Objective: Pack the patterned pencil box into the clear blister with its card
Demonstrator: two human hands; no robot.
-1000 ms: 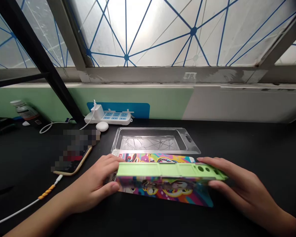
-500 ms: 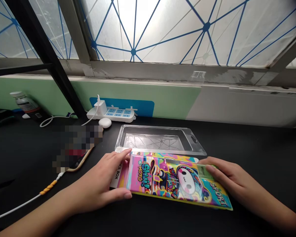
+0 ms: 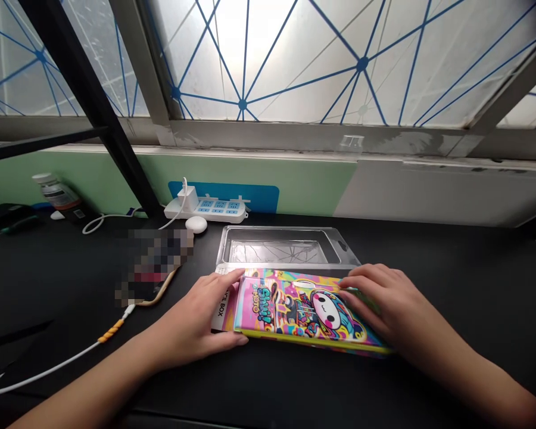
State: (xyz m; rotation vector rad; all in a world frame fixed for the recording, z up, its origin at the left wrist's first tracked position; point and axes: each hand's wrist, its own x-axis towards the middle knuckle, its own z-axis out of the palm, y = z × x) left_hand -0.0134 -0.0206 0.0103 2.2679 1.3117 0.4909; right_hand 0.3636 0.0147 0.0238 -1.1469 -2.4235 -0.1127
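Observation:
A colourful pencil box (image 3: 295,310) with a cartoon character on its lid lies flat in front of me, over a printed card (image 3: 223,310) that sticks out at its left end and along its far edge. My left hand (image 3: 205,319) grips the left end, thumb at the near corner and index finger at the far one. Over the right end rests my right hand (image 3: 379,304), its fingers curled on the lid and far edge, hiding that end. Just behind the box lies a clear plastic packaging tray (image 3: 277,245).
On the black desk (image 3: 451,286), a phone (image 3: 161,265) with a white charging cable (image 3: 58,369) lies to the left. Behind are a power strip (image 3: 223,210), a round white object (image 3: 196,224) and a bottle (image 3: 60,193). A black post (image 3: 93,107) slants at left.
My right hand has moved left and over the lid, covering the right end and its lettering. That end now sits farther back. The left hand keeps its grip; the view has shifted slightly.

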